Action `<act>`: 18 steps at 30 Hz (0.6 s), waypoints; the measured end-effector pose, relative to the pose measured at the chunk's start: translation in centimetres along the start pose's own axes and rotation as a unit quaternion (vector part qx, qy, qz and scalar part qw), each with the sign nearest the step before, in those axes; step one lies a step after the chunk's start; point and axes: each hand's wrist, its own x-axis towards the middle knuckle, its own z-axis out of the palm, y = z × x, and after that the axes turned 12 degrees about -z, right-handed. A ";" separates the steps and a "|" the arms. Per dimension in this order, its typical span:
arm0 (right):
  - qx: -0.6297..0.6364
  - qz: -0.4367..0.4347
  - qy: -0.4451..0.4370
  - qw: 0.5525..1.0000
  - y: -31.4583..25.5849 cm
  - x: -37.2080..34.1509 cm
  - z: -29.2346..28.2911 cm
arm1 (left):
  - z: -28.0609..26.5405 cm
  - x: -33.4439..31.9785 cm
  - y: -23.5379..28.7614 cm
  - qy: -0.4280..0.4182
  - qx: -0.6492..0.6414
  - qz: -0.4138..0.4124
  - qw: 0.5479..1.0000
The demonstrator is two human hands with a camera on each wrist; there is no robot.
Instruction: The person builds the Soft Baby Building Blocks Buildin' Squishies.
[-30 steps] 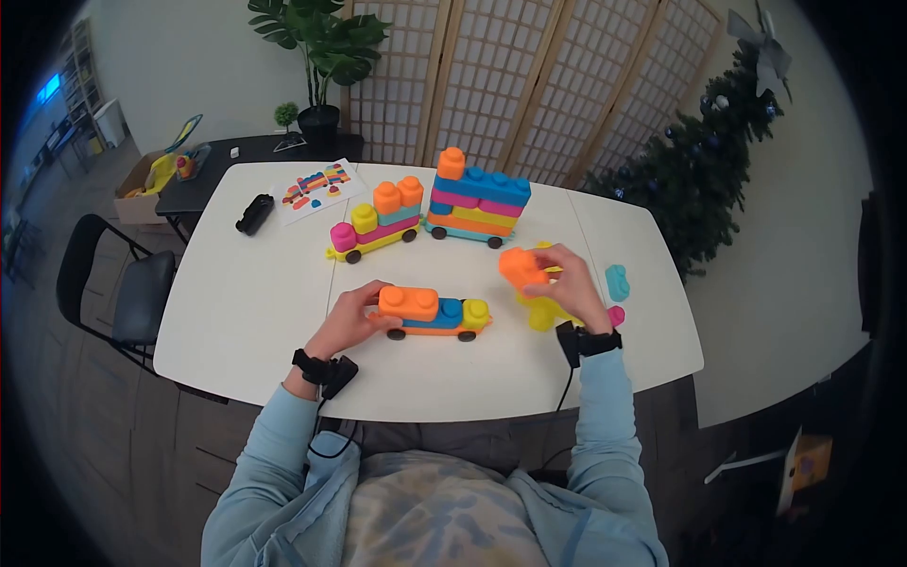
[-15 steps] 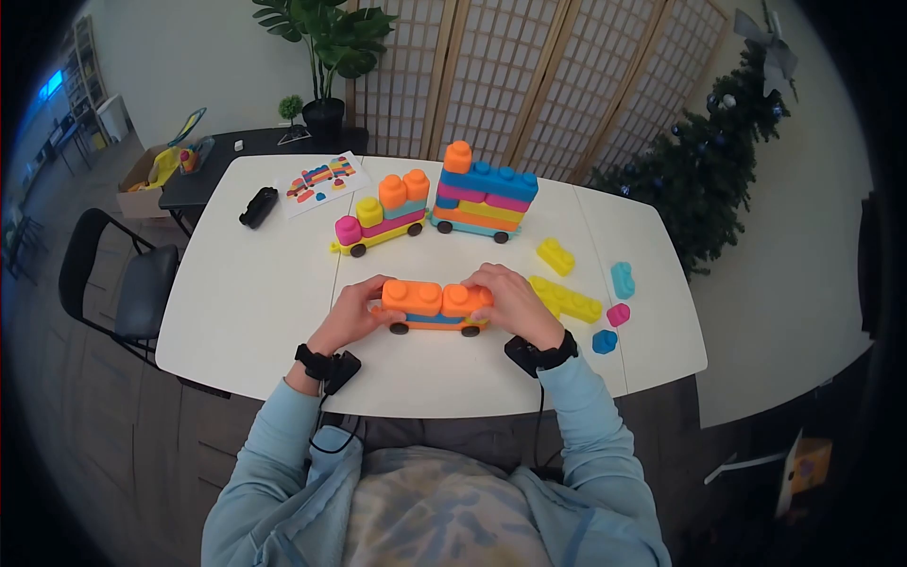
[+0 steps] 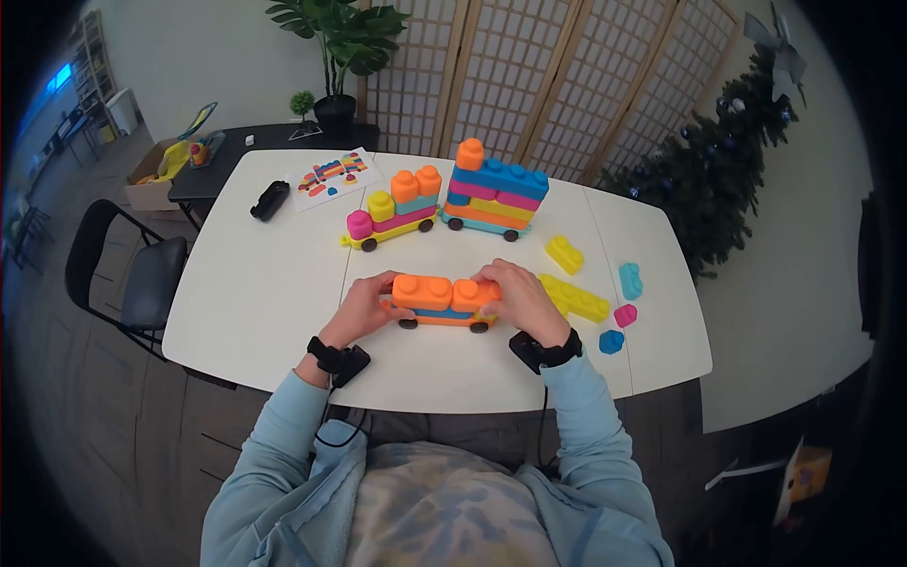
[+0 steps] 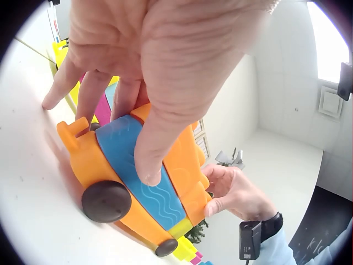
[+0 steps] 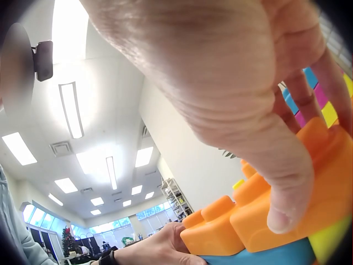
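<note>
Near the middle of the table stands a wheeled car with an orange base, blue and yellow blocks and two orange blocks on top. My left hand (image 3: 363,310) grips its left end; in the left wrist view the thumb lies on the blue block (image 4: 132,149), fingers behind. My right hand (image 3: 520,298) pinches the right orange block (image 3: 468,295), which sits beside the longer orange block (image 3: 422,291). The right wrist view shows the thumb on the front of that right block (image 5: 259,215). The two top blocks stand side by side, touching or nearly so.
Behind the car are a pink-and-yellow train car (image 3: 406,219) and a taller block car (image 3: 496,194). To the right lie yellow blocks (image 3: 581,300), a teal block (image 3: 630,281), a pink block (image 3: 625,315) and a blue block (image 3: 611,341). At the back left are a picture sheet (image 3: 316,187) and a black object (image 3: 270,200).
My right hand has brought the orange block left from above the yellow blocks onto the car's right part. My left hand keeps its hold on the car. The head view has shifted slightly.
</note>
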 end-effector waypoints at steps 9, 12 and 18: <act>0.002 0.002 0.001 1.000 -0.1 0.0 0.1 | -0.1 0.0 -0.1 -0.011 -0.010 -0.016 1.000; -0.003 0.002 0.003 1.000 0.0 -0.1 0.3 | -0.3 0.0 0.0 -0.024 -0.010 -0.031 0.999; -0.001 0.003 0.014 1.000 -0.3 -0.2 0.4 | -0.2 0.1 -0.3 -0.014 -0.009 -0.018 1.000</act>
